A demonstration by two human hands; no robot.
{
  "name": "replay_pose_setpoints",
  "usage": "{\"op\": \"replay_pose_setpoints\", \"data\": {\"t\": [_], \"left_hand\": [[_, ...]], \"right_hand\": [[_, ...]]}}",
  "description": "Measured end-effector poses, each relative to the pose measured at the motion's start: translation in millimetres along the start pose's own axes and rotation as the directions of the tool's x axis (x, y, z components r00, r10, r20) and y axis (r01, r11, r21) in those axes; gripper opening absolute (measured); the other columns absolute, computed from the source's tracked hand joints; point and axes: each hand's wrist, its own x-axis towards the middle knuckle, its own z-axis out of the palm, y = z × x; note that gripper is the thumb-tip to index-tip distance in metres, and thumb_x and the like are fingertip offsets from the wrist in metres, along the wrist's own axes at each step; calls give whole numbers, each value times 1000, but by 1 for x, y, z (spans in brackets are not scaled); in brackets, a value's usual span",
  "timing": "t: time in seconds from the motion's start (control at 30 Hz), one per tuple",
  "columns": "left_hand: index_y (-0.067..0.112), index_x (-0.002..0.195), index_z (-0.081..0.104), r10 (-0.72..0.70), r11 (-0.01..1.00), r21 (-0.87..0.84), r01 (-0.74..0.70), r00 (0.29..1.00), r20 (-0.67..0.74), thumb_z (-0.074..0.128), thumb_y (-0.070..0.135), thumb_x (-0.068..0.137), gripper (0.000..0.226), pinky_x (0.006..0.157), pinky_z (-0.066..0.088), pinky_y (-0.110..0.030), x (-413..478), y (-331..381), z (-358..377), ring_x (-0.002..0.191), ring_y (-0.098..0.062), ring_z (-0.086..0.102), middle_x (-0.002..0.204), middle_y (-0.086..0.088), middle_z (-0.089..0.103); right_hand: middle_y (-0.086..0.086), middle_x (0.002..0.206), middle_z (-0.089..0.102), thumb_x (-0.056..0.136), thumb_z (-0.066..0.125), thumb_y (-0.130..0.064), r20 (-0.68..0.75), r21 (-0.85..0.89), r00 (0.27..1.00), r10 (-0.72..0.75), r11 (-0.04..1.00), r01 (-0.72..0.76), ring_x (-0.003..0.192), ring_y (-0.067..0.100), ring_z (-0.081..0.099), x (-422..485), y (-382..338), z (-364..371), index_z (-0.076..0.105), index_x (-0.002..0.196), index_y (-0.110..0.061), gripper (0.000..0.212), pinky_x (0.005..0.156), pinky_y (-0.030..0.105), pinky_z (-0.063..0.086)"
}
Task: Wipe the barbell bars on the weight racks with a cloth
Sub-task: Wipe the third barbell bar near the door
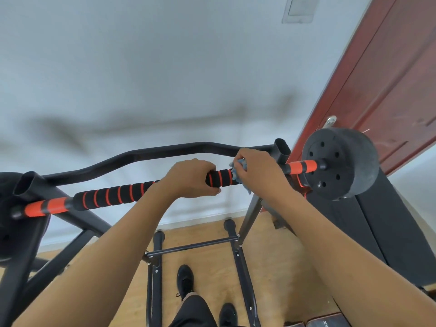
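Observation:
A barbell bar [113,195] with black foam grip ringed in orange lies across a black weight rack [151,153], its bare ends orange. My left hand [191,179] grips the foam near the bar's middle. Just to its right, my right hand [257,172] holds a crumpled blue cloth [240,167] wrapped against the bar. Black weight plates sit at both ends, the right plate [337,162] in full view, the left plate [7,232] partly cut off.
A red-brown door [389,74] stands behind the right plate. A black bench pad [377,232] slopes down at right. Rack legs and a crossbar [193,246] stand on the wooden floor, beside my black shoes [185,279]. A white wall fills the background.

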Motion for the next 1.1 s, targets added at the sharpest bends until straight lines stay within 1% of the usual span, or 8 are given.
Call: {"op": "replay_pose_setpoints", "data": {"t": [0.17,0.27,0.43,0.6,0.73,0.87,1.0,1.1], "left_hand": [[26,76,53,-112,984,108,139,969,-219,64,58,91,37,56,40,-26,1,11,24,59,-11,57,68,8,61],[27,71,49,-134,982,104,159,968,-214,67,50,89,35,54,41,-26,6,11,26,55,-10,56,65,7,60],[27,88,59,-135,986,78,147,981,-140,73,47,84,25,58,42,-27,6,11,20,59,-9,55,71,6,60],[24,92,59,-179,982,-47,185,978,108,76,45,81,29,60,50,-28,16,9,4,61,-15,64,74,1,66],[13,92,64,-145,939,-237,248,912,383,77,34,84,26,54,49,-27,25,5,-10,50,-15,56,64,-1,64],[11,85,66,-73,895,-335,295,838,541,79,38,85,30,59,50,-28,27,1,-21,54,-16,58,68,-3,65],[24,85,69,29,949,-313,15,990,136,86,52,78,33,62,54,-26,15,-2,-10,61,-10,68,71,6,72],[29,82,70,70,965,-255,-69,998,-3,83,59,78,33,68,59,-32,9,-3,-1,62,-11,68,66,5,70]], "right_hand": [[-4,78,49,87,60,-9,56,-184,998,-12,983,22,69,21,60,-3,-17,16,52,95,-16,13,66,35,55],[-9,77,41,91,59,-8,113,-127,992,-57,989,71,77,19,60,-17,-9,26,41,93,-18,22,71,32,54],[-1,102,59,101,50,-16,185,-56,981,-59,996,71,84,21,62,-64,4,27,57,104,-20,9,74,41,56],[-10,100,64,103,52,-29,7,179,1000,-11,984,10,87,10,63,-69,9,6,62,115,-22,17,79,25,52],[-12,91,61,101,58,-28,-130,159,991,-12,987,33,81,6,62,-26,-3,-11,60,112,-19,14,71,19,52],[-2,98,61,93,67,-21,86,-32,996,18,999,-15,88,17,65,8,-8,5,59,103,-18,14,80,35,57],[-1,91,56,101,56,-28,-27,-81,999,-28,996,25,77,17,61,-4,-4,19,57,102,-16,12,72,36,57],[-2,86,52,102,54,-23,-76,-28,991,-111,994,109,76,20,57,-21,0,22,54,96,-12,13,69,35,53]]}}
